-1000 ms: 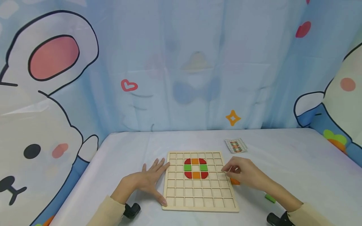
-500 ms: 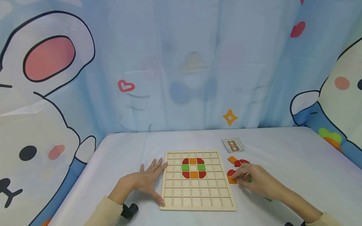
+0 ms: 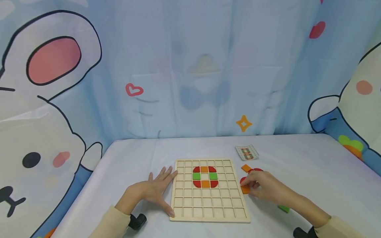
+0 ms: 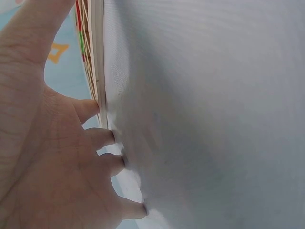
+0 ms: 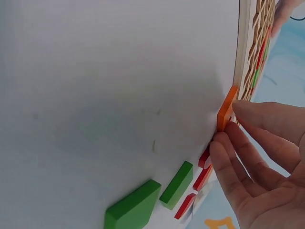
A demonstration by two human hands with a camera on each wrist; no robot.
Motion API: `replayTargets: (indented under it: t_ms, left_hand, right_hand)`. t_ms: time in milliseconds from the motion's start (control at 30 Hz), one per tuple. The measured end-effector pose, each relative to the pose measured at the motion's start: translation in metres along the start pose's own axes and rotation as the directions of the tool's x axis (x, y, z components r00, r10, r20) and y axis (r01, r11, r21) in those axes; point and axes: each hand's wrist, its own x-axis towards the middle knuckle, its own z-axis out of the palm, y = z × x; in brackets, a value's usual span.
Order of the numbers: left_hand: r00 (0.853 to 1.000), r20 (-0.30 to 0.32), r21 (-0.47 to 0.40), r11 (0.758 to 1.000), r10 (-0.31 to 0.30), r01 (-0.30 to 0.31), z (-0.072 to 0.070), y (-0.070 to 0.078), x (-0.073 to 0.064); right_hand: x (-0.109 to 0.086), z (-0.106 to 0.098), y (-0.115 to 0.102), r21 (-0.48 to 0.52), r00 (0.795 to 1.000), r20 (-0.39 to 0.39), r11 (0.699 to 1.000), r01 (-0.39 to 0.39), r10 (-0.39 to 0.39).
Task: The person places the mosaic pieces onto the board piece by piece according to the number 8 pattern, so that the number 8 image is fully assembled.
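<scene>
A wooden grid board (image 3: 220,202) lies on the white table, with a ring of red, orange and green tiles (image 3: 205,184) in its upper cells. My left hand (image 3: 154,190) is spread along the left edge, its thumb and index fingertip against the frame. Right of the board, my right hand (image 3: 268,186) bends its thumb and fingers over the loose tiles. In the right wrist view its thumb touches an orange tile (image 5: 226,113), with a sliver of red between thumb and fingers. I cannot tell whether it pinches a tile.
Another orange tile (image 3: 246,168) and red tiles (image 3: 256,169) lie beyond the right hand. Green tiles (image 5: 175,186) sit nearer its wrist. A small printed pattern card (image 3: 247,152) lies behind them. A blue printed curtain (image 3: 190,112) hangs at the table's back edge.
My right hand has moved from the board's right edge to the loose tiles beside it, uncovering orange and red ones. The left hand stays in place on the board.
</scene>
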Motion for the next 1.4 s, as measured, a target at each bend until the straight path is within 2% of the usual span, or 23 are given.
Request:
replayTargets:
  t_ms: [133,267,467,767,1033,1133,1400]
  left_hand:
    - [1.000,-0.001,0.004,1.000,0.001,-0.001,0.000,0.000,0.000]
    - [1.000,0.000,-0.001,1.000,0.006,-0.006,-0.001,0.000,0.001]
    - [1.000,-0.008,-0.002,1.000,0.022,-0.022,-0.001,0.000,0.003]
    - [1.000,0.003,-0.018,0.999,0.028,-0.028,-0.001,-0.002,0.003]
    - [1.000,-0.009,-0.034,0.999,0.028,-0.028,0.002,-0.003,0.002]
    - [1.000,-0.010,-0.032,0.999,0.025,-0.025,0.002,-0.003,0.001]
    - [1.000,-0.011,-0.023,1.000,0.020,-0.020,0.001,-0.003,0.001]
  right_hand:
    - [0.004,-0.001,0.000,-0.037,1.000,-0.011,0.999,0.016,-0.016]
    - [0.009,-0.003,-0.003,-0.062,0.999,0.015,0.997,-0.039,0.040]
    - [0.013,-0.007,-0.005,-0.017,0.984,0.069,0.986,-0.166,0.167]
    - [0.017,-0.010,-0.002,0.008,0.975,0.105,0.980,-0.199,0.197]
    - [0.016,-0.005,-0.005,0.025,0.961,0.091,0.964,-0.264,0.261]
    - [0.016,-0.004,-0.005,0.028,0.963,0.081,0.965,-0.259,0.256]
    - [0.012,-0.005,-0.003,0.063,0.980,0.073,0.980,-0.189,0.185]
